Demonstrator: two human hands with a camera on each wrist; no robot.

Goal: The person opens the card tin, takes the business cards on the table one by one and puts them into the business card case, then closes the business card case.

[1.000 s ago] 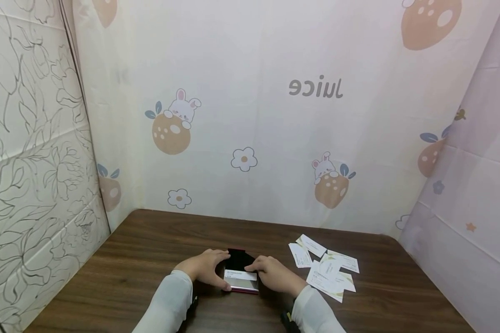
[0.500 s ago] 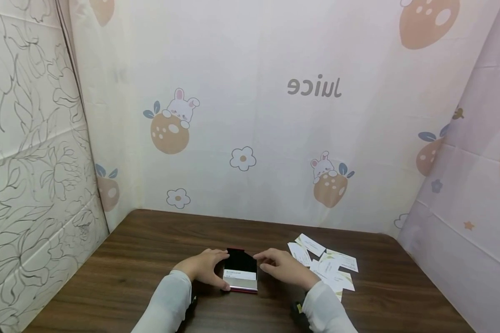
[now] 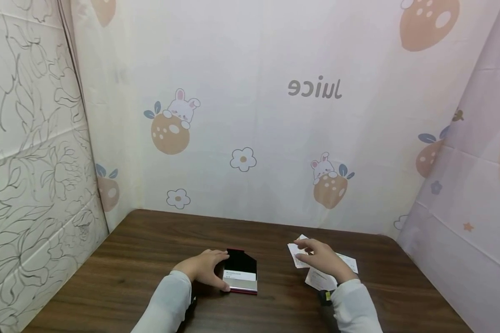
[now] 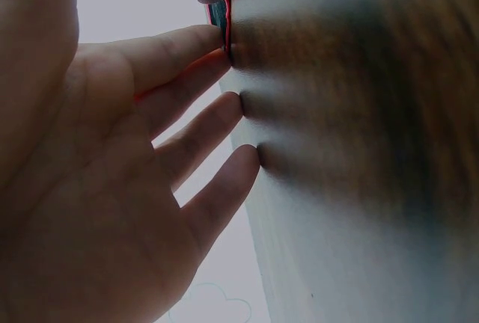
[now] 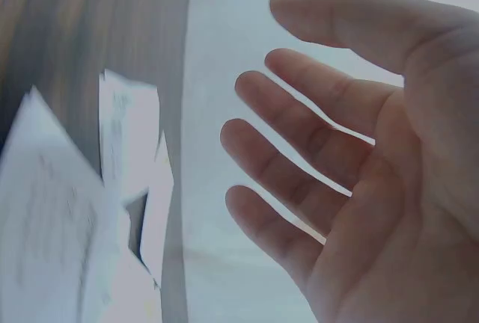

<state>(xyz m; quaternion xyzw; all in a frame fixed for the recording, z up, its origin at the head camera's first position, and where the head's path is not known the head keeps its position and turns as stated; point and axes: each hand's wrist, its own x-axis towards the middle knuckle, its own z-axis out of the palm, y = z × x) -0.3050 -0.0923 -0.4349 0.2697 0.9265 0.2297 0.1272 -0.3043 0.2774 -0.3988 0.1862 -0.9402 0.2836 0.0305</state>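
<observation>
An open business card case [image 3: 242,260], black inside with a red edge and a silvery near part, lies on the table with a white card [image 3: 239,275] in it. My left hand [image 3: 202,268] holds it at its left side, thumb at the near corner and forefinger at the far one. In the left wrist view, the other fingertips [image 4: 251,155] rest on the tabletop beside the case. My right hand [image 3: 325,261] is over the loose business cards [image 3: 320,280], partly covering them. Its fingers are spread and loosely bent, with nothing between them in the right wrist view.
The dark wooden table [image 3: 150,249] reaches back to a printed curtain [image 3: 250,115]. A line-drawn flower curtain [image 3: 29,185] hangs on the left, and another printed curtain [image 3: 475,194] stands on the right.
My right hand has left the case's right side and moved right to above the loose cards. My left hand and the case have stayed in place.
</observation>
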